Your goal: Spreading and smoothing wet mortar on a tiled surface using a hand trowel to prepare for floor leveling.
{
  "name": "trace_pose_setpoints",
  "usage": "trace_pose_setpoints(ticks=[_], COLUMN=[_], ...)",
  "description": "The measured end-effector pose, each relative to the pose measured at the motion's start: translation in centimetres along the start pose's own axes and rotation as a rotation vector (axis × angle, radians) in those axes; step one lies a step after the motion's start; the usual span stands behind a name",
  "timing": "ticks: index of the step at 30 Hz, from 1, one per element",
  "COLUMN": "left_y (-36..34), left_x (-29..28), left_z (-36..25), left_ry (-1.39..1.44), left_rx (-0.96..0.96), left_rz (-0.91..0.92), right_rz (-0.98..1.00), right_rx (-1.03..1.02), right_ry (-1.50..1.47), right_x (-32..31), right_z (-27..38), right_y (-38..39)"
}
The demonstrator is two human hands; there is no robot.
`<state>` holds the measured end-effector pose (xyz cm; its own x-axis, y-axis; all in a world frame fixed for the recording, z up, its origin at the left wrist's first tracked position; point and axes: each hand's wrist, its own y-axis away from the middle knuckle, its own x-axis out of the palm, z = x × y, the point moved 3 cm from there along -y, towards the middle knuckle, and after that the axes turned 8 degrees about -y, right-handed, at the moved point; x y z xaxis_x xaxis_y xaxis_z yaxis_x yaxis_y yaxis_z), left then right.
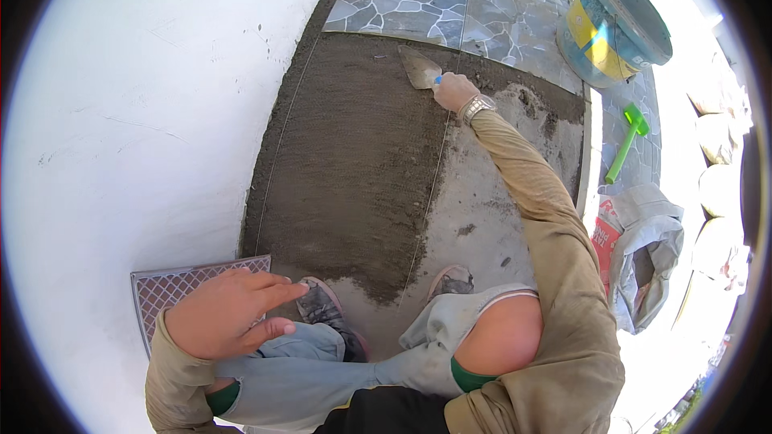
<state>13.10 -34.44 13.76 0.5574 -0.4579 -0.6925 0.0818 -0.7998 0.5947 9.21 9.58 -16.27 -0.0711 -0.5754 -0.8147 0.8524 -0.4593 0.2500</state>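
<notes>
My right hand (pixel 456 92) is closed round the blue-marked handle of a pointed trowel (pixel 419 69). Its metal blade lies over the far edge of a bed of dark wet mortar (pixel 346 153), close to the laid stone-pattern tiles (pixel 402 0). Low on the left, my left hand (pixel 229 313) hangs in the air above my knee, holding nothing, its fingers stretched out and the thumb apart. Two thin strings (pixel 438 165) run lengthwise over the mortar, one along each side.
A white wall (pixel 145 112) borders the left. Beside it stands a lattice-patterned crate (pixel 165 289). On the right are a blue and yellow bucket (pixel 583 40), a green mallet (pixel 626 145) and an opened cement bag (pixel 635 225). Bare concrete (pixel 490 209) lies right of the mortar; my shoes (pixel 326 305) stand at its near end.
</notes>
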Motion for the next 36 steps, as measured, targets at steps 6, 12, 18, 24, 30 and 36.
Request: trace_pose_setpoints(ticks=[6, 12, 18, 24, 30, 36], left_y=[-1.1, -1.1, 0.8, 1.9, 1.5, 0.1], left_x=[-0.7, -0.7, 0.1, 0.4, 0.4, -0.1], left_z=[-0.8, -1.9, -2.9, -2.8, -1.6, -1.6], left_ry=[0.004, -0.018, -0.026, 0.041, 0.041, 0.012], left_rx=[0.14, 0.115, 0.092, 0.002, -0.072, 0.015], left_rz=[-0.013, 0.047, 0.042, 0.029, 0.017, 0.024], right_rz=[0.157, -0.014, 0.042, 0.109, 0.063, 0.046], right_rx=[-0.31, -0.161, -0.202, -0.306, -0.189, -0.21], right_ry=[0.29, -0.046, -0.005, 0.123, 0.125, 0.107], right_x=[0.2, 2.1, 2.8, 4.4, 3.2, 1.1], right_z=[0.0, 6.1, 10.2, 12.2, 9.8, 4.1], right_y=[3.1, -2.2, -8.8, -11.3, -10.5, -6.3])
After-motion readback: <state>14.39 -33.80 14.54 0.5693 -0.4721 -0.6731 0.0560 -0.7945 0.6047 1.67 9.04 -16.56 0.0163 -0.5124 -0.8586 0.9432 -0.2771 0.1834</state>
